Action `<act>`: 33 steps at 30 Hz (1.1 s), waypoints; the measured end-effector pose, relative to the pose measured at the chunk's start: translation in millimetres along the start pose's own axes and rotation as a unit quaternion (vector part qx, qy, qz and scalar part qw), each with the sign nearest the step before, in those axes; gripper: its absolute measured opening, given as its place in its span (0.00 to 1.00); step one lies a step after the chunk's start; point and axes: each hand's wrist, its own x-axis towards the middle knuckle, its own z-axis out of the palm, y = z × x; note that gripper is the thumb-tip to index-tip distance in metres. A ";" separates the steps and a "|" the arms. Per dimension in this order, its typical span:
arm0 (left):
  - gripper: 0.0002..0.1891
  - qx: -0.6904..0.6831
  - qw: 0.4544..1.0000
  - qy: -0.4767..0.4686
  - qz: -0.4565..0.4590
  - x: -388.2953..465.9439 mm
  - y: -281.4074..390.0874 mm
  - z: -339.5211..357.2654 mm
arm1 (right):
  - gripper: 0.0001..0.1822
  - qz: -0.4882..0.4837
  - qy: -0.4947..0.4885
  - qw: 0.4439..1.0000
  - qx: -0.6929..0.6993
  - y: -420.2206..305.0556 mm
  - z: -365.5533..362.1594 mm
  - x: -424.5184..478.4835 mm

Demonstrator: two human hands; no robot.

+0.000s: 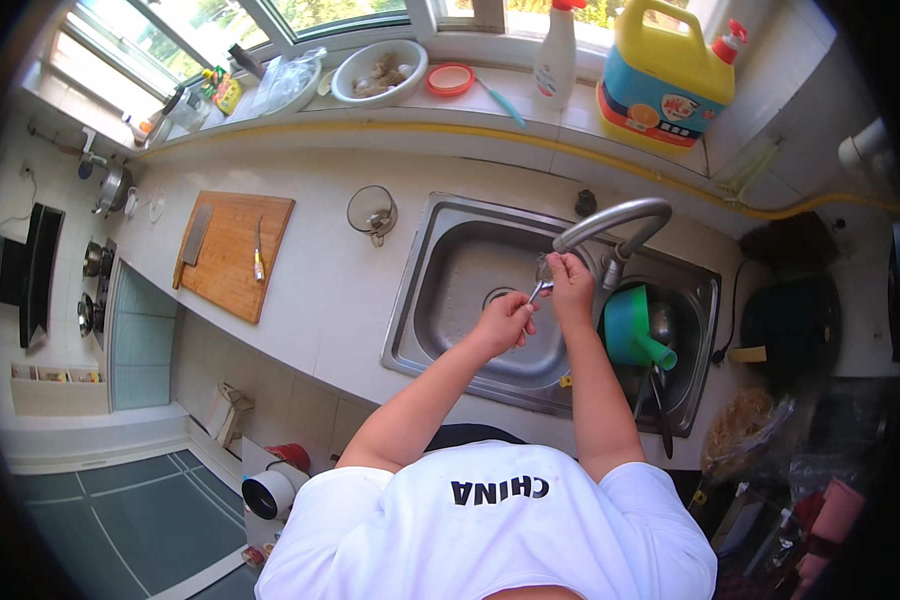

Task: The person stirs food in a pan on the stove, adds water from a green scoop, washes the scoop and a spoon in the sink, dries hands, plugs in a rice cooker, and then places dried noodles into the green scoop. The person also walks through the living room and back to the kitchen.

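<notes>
My left hand grips the thin handle of a shiny metal utensil above the large basin of a stainless steel sink. At its other end, the fingers of my right hand are closed around the utensil's head, which they partly hide. Something glassy shows beside those fingertips; whether it is water or part of the utensil is unclear. The curved faucet has its spout right above my right hand. Below my left hand, the drain is partly visible.
A green plastic dipper and dark-handled cookware fill the smaller basin. Left of the sink stand a clear glass jug and a wooden cutting board bearing a cleaver and a small knife. A yellow detergent jug occupies the windowsill.
</notes>
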 end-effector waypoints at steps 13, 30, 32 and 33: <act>0.10 0.559 0.766 0.313 0.052 -40.0 -50.5 -75.4 | 0.17 -0.044 0.012 0.939 -0.342 65.3 -11.7 0.0; 0.28 0.162 0.814 0.542 0.135 12.8 14.4 -130.5 | 0.14 0.164 0.013 0.977 0.135 16.4 2.5 10.7; 0.16 0.194 0.852 0.430 0.229 23.0 13.2 -78.2 | 0.15 0.175 -0.003 0.970 0.168 12.1 5.6 11.0; 0.10 0.195 0.867 0.377 0.261 34.3 11.8 -50.4 | 0.16 0.181 -0.013 0.966 0.183 9.2 7.1 11.0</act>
